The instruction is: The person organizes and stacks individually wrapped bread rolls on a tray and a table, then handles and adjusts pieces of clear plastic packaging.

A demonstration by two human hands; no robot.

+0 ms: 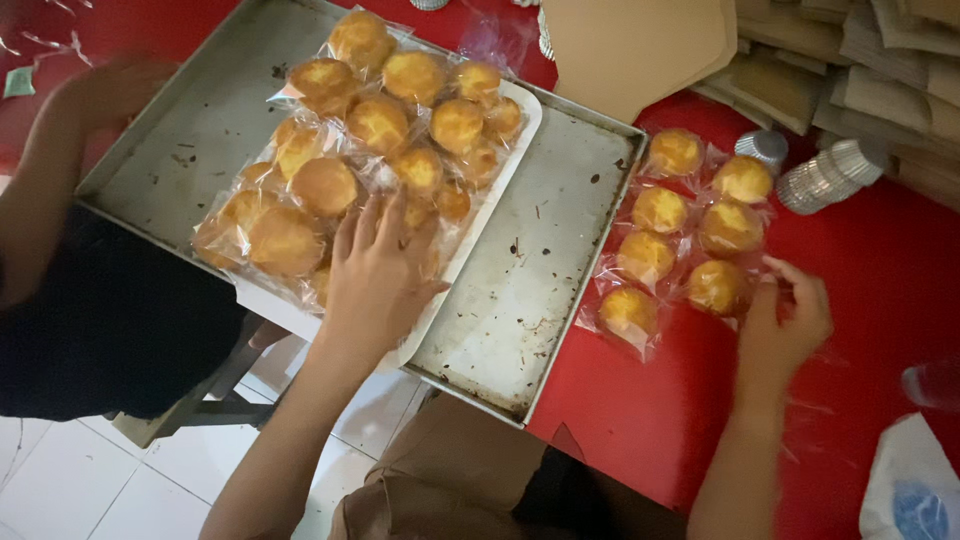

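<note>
Evidently light, soft and slippery in their clear wrappers, the wrapped buns (370, 150) are best lifted by the film edge. Left hand (378, 270) lies fingers spread on the pile's 6 o'clock edge; right hand (785, 318) pinches the wrapper of a bun (716, 286) on the red desk (880, 280), at 10 o'clock from its fingers.

small bakery packing spot | big worn baking tray (540, 270), piles of bagged buns (660, 210), stacked foil cups (825, 175), flat cardboard boxes (900, 70) on red table (880, 290)
</note>
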